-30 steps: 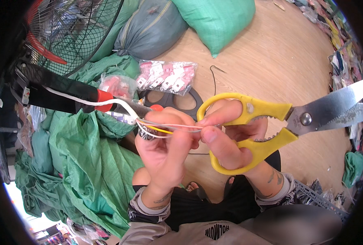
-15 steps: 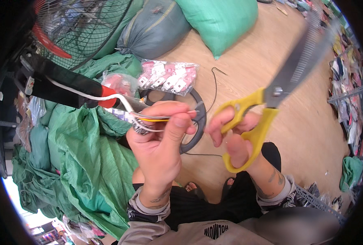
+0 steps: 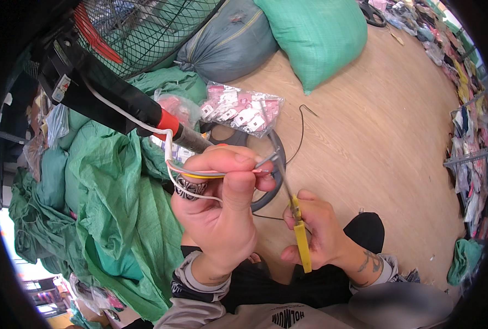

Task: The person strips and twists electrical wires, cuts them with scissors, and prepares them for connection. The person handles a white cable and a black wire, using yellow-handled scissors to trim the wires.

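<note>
Two bare hands are in view, both occupied. The left hand (image 3: 219, 211), wearing one patterned metal ring (image 3: 190, 188), grips the wires (image 3: 202, 175) between thumb and forefinger. At least four are visible: one pink, one grey, one yellow and one white. The right hand (image 3: 320, 230) is closed around the yellow handles of one pair of scissors (image 3: 297, 214), which stands nearly edge-on, blades upward.

Containers: two clear plastic bags. The larger bag (image 3: 277, 105) contains pink articles with white tags, too overlapped to count; the smaller bag (image 3: 178, 107) contains pinkish-red material. Two bulging sacks, one blue-grey sack (image 3: 230, 41) and one green sack (image 3: 318, 41), lie beyond them; contents hidden.

Position: the wires leave one white cable (image 3: 128, 116) left of the left hand, cross its forefinger side and protrude past the fingertips toward the right. The cable runs along one black fan stand (image 3: 117, 96). The scissor blades are just beside the protruding ends; whether they touch cannot be determined.
</note>
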{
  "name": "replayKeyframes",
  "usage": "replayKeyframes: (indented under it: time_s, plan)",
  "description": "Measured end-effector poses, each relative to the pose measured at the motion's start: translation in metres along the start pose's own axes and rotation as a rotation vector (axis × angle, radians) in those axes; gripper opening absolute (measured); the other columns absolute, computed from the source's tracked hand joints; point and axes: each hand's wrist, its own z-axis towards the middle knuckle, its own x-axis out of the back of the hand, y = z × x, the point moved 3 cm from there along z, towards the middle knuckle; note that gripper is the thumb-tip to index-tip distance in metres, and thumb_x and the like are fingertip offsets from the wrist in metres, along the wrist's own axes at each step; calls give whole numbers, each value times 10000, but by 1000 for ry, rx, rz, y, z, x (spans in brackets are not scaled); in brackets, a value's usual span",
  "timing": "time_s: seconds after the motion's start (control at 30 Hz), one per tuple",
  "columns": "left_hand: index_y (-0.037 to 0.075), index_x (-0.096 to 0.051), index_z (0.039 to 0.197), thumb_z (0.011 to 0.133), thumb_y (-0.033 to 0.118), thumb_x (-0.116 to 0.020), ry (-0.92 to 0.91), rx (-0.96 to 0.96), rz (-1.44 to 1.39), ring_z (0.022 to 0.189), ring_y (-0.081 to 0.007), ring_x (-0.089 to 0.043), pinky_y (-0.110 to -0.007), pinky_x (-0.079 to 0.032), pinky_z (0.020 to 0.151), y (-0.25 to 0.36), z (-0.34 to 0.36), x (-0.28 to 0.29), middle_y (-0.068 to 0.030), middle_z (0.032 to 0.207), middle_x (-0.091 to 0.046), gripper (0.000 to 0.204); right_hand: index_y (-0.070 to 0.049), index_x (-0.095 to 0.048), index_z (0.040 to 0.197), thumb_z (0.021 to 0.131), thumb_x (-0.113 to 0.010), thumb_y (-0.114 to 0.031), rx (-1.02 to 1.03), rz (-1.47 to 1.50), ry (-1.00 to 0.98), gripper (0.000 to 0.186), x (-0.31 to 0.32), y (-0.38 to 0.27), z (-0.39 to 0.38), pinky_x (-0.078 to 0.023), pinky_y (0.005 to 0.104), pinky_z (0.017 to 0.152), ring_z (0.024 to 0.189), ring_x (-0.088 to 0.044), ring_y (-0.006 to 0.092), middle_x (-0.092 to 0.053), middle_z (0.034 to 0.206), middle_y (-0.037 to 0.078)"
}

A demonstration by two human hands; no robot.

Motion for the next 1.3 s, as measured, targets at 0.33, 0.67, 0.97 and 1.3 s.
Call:
replayKeyframes:
  time_s: [0.33, 0.67, 0.97, 1.3]
  plan:
    - [-17, -526, 998, 913, 109, -629, 14, -69, 161, 737, -122, -579, -236, -482, 659, -2, -1, -1, -133, 957, -585, 184, -56, -569, 888, 663, -772, -551, -88, -194, 16, 581, -1, 3, -3, -391, 298, 544, 620, -444, 186, -475, 682, 30]
    - [-33, -567, 944, 916, 84, -623, 4, 35, 150, 689, -99, -556, -215, -442, 617, -9, -6, -6, -78, 843, -593, 133, -49, -532, 776, 686, -749, -588, -121, -124, 83, 588, -6, 6, -5, -382, 313, 531, 587, -441, 210, -462, 649, 48]
    - [-31, -565, 935, 923, 98, -615, 17, 106, 154, 683, -110, -558, -223, -456, 622, -5, -6, -8, -70, 823, -582, 139, -86, -423, 643, 653, -817, -510, -35, -74, 71, 579, -4, 1, -2, -348, 332, 491, 552, -426, 211, -403, 545, 23]
    - [-34, -569, 921, 934, 119, -606, 2, 125, 126, 680, -109, -558, -226, -459, 623, -5, -4, -8, -77, 794, -593, 158, -95, -399, 624, 636, -824, -530, -35, -37, 75, 608, -10, 6, -2, -349, 338, 486, 539, -429, 220, -400, 529, 26]
